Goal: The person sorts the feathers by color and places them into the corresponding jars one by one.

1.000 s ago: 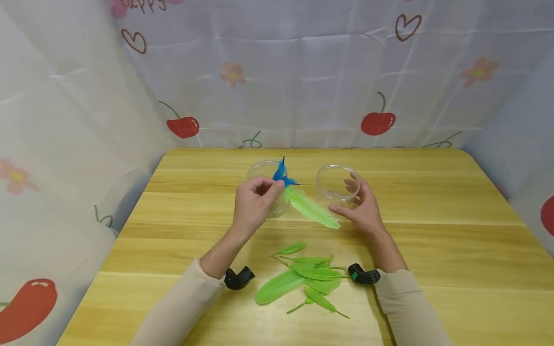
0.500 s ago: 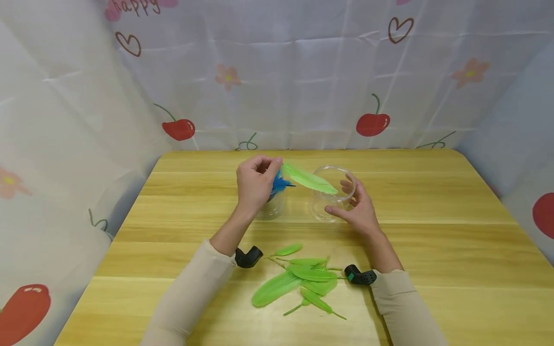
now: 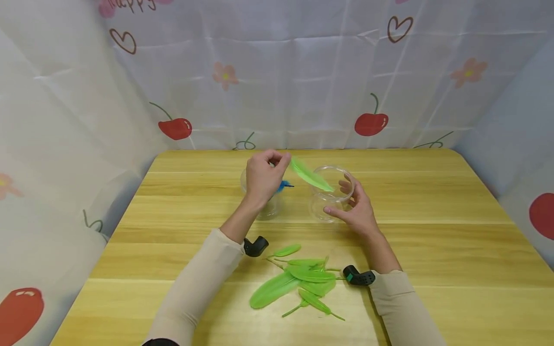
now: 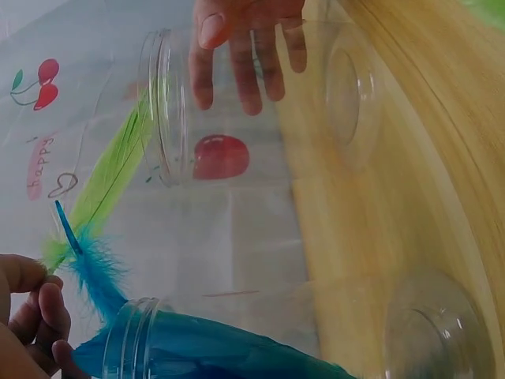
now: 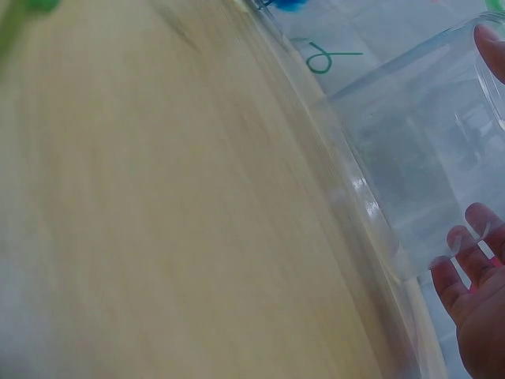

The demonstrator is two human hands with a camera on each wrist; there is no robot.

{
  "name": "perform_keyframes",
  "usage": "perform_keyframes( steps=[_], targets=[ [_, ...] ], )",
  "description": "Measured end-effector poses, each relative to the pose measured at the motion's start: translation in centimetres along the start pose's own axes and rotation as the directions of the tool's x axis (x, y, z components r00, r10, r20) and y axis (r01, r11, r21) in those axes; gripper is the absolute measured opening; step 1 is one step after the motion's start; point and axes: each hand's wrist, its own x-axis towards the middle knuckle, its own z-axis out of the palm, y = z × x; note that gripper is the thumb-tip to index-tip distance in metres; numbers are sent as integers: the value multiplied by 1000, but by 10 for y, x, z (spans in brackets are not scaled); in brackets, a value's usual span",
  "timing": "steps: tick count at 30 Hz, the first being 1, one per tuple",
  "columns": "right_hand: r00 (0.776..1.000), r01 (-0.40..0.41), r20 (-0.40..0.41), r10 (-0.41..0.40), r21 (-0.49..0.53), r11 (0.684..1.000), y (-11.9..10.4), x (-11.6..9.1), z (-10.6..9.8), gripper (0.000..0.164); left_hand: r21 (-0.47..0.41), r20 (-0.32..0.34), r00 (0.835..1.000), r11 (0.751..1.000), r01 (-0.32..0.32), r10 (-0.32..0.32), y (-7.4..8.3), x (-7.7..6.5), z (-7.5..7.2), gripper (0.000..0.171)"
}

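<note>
My left hand (image 3: 265, 179) pinches a light green feather (image 3: 309, 174) by its quill end, thumb against finger. The feather slants down to the right, its tip at the mouth of the right clear plastic jar (image 3: 319, 205). Around that upright jar's right side is my right hand (image 3: 360, 211), thumb in front and fingers behind, steadying it. Below my left hand stands a second clear jar (image 3: 269, 211), partly hidden by the hand. Blue feathers (image 4: 229, 343) fill it, and their quills poke past its rim in the left wrist view.
A loose pile of several green feathers (image 3: 298, 278) lies on the wooden table (image 3: 433, 259) between my forearms. Black camera mounts (image 3: 359, 276) stick out from both wrists. A printed cloth (image 3: 294, 86) hangs behind the table.
My left hand has risen and moved right, away from the blue feathers, carrying the green feather up to the right jar's mouth. My right hand has stayed around its jar.
</note>
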Motion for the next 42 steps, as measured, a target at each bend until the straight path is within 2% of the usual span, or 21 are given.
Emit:
perform_keyframes(
  steps=[4,10,18,22,26,31,36,42],
  targets=[
    [1000,-6,1,6,-11,1000,-2,0,1,90,26,33,999,1000,4,-5,-1,-1,1,22],
    [1000,-10,0,10,-16,1000,-1,-1,1,89,21,133,991,1000,-8,5,0,-4,4,25],
    [1000,4,-2,-4,-20,1000,0,-1,2,90,123,272,962,990,-70,34,6,-7,5,22],
    [1000,4,0,-4,-16,1000,0,-1,2,91,144,324,945,986,-89,38,7,-8,4,22],
    [1000,1,-1,-1,-18,1000,-1,-1,2,90,127,320,945,986,-105,60,8,-10,2,22],
    [1000,8,-6,-9,-13,1000,-2,-2,2,90,51,266,956,989,-142,123,11,-14,-3,19],
    [1000,9,-6,-9,-10,1000,-2,-2,3,90,-18,230,957,984,-175,175,13,-17,-9,18],
    [1000,15,-5,-15,-11,1000,-2,-2,3,90,-157,214,964,980,-126,158,15,-23,-19,16]
  ],
)
